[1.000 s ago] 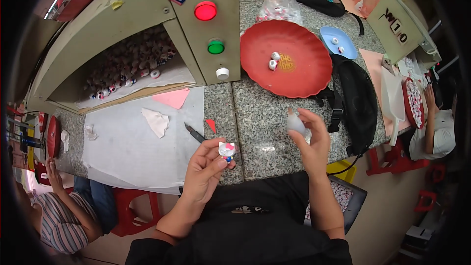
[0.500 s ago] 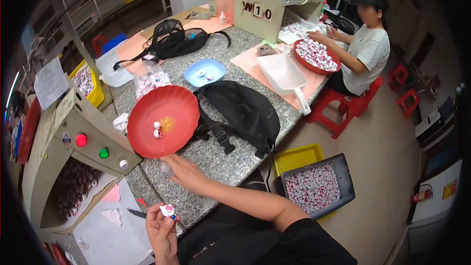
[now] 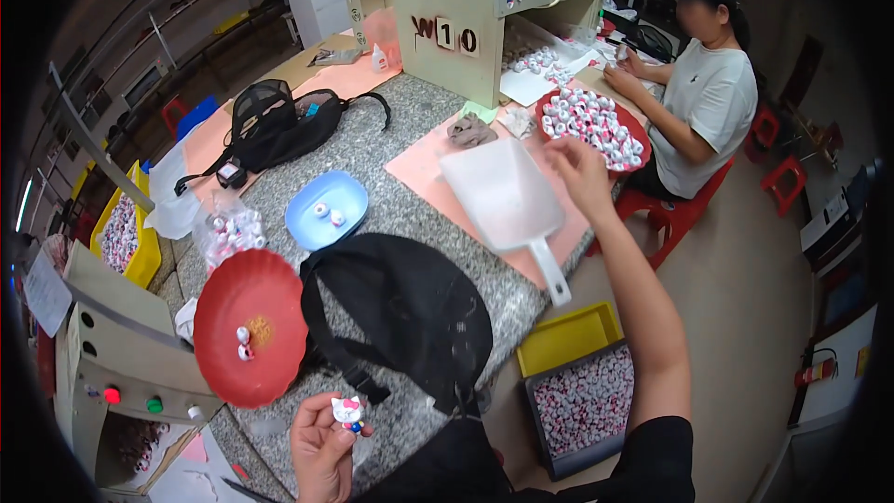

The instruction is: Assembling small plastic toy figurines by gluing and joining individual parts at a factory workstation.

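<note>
My left hand (image 3: pixel 321 447) pinches a small white cat figurine (image 3: pixel 347 413) with a pink bow and a blue lower part, held upright near the front edge of the table. Stretched far to the right, my right hand (image 3: pixel 582 182) is beside the near left rim of a red bowl (image 3: pixel 641 160) heaped with white and pink figurine heads. Its fingers are loosely bent and apart, with nothing visible in them. A white scoop (image 3: pixel 503 191) lies just left of that hand. Another red bowl (image 3: pixel 223 317) holds a few heads, above my left hand.
A person (image 3: pixel 712 93) sits behind the full bowl, hands at work. A black bag (image 3: pixel 400 317) covers the middle of the granite table (image 3: pixel 391 163). Beyond it are a blue dish (image 3: pixel 303 214) and a pale metal box (image 3: pixel 447 47). A grey bin of heads (image 3: pixel 624 442) stands below, right.
My right hand has moved from beside the near red bowl to the full bowl at the far right. The view has swung right. My left hand still holds the figurine.
</note>
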A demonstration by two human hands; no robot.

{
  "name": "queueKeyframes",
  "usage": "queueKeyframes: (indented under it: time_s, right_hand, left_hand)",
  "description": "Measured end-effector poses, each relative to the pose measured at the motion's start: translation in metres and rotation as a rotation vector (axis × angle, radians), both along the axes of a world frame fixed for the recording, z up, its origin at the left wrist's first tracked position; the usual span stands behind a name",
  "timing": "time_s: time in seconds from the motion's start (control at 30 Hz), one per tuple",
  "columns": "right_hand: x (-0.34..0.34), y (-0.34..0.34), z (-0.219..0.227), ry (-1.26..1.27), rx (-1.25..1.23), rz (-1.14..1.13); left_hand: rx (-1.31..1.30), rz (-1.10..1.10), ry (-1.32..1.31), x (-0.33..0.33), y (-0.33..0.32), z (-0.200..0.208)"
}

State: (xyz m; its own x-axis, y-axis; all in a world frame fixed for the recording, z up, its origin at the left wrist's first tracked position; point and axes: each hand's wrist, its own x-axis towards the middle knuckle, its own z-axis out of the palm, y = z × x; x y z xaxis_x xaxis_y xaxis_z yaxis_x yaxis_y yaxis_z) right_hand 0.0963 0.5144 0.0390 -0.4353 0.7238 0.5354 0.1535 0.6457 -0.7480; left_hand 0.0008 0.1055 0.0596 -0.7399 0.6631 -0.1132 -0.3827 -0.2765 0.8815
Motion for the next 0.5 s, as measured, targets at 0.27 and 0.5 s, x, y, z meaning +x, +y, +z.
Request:
queueKeyframes:
  time_s: [0.27,0.5]
  right_hand:
    - [-0.039,0.236,-0.016,-0.536,0.2,-0.288]
    - [-0.036,0.389,-0.049,-0.866,0.161,-0.37]
  left_hand:
    - [-0.117,-0.128,0.07,-0.042,0.114,0.012]
    - [-0.251,-0.143,0.006,-0.07,0.188,0.003]
